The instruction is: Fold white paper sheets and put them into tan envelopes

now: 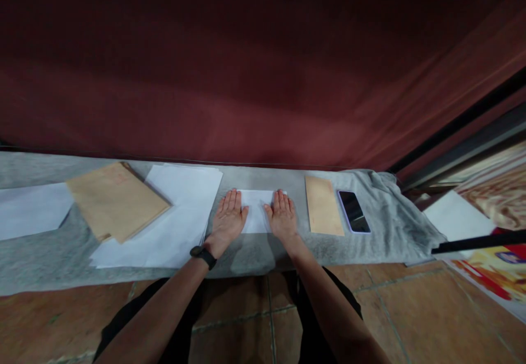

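A small white sheet of paper (pixel 257 213), perhaps folded, lies on the grey cloth in front of me. My left hand (pixel 230 215) rests flat across its left edge, fingers stretched out and pointing away from me. On its right edge my right hand (pixel 282 214) lies flat in the same way. Between the two thumbs the middle of the paper shows. Just right of my right hand is a single brown envelope (pixel 324 205). Left of my left hand lies a stack of larger white sheets (pixel 181 210), partly covered by a pile of brown envelopes (pixel 117 199).
A phone (pixel 354 211) lies right of the single envelope. Another white paper (pixel 33 208) is at the far left. The grey cloth (pixel 394 227) covers a narrow surface against a dark red fabric wall (pixel 255 79). A black bar (pixel 476 243) and a colourful printed box (pixel 493 276) stand at the right.
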Available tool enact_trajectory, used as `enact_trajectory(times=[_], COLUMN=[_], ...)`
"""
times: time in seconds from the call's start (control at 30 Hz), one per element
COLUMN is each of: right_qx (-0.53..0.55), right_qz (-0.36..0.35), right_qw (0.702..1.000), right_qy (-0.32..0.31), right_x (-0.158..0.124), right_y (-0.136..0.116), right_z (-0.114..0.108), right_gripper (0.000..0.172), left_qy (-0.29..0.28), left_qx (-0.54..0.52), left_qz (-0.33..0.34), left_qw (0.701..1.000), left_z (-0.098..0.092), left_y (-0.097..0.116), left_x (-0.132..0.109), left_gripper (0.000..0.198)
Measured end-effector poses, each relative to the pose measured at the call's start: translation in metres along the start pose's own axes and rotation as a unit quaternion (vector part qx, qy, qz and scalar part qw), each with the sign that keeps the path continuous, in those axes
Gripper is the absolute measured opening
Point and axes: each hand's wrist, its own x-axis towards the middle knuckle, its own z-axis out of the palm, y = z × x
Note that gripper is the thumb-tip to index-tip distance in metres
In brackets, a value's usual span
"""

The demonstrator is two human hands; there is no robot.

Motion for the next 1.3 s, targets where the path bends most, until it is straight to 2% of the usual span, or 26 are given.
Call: enact_trajectory(times=[0.2, 0.37, 0.5, 0.67, 0.77, 0.87, 1.1, 1.3], right_qx=[0.007, 0.014, 0.029, 0.107, 0.115, 0.078, -0.004, -0.061], right_qz=[0.022, 0.039, 0.055, -0.036, -0.080, -0.091, -0.068, -0.038], right_qw=[0.999, 0.998, 0.996, 0.994, 0.989, 0.991, 0.998, 0.997], right_qy=[0.045, 0.050, 0.067, -0.010, -0.053, -0.057, -0.012, 0.015], right_x=[-0.008, -0.014, -0.012, -0.013, -0.020, -0.027, -0.030, -0.031], right_y=[0.015, 0.021, 0.019, -0.012, -0.030, -0.031, -0.006, 0.009], right_z=[-0.003, -0.007, -0.011, -0.013, -0.012, -0.010, -0.008, -0.008], right_gripper=[0.067, 0.066, 0.063, 0.059, 0.059, 0.058, 0.064, 0.067], left_qy=[0.015, 0.032, 0.062, 0.023, -0.017, -0.030, 0.015, 0.025], left_qx=[-0.005, -0.010, -0.021, -0.044, -0.031, -0.014, -0.017, 0.019], left_qz=[0.002, -0.023, -0.018, 0.100, 0.108, 0.089, 0.058, 0.042], left_qw=[1.000, 0.999, 0.998, 0.994, 0.994, 0.996, 0.998, 0.999], left_z=[-0.002, 0.000, -0.001, 0.009, 0.016, 0.017, 0.008, 0.004], left_y=[-0.004, -0.009, 0.003, 0.040, 0.048, 0.042, 0.017, 0.001], left_x=[-0.004, -0.004, -0.008, -0.022, -0.029, -0.030, -0.030, -0.034], left_gripper=[0.069, 0.068, 0.066, 0.062, 0.062, 0.061, 0.064, 0.067])
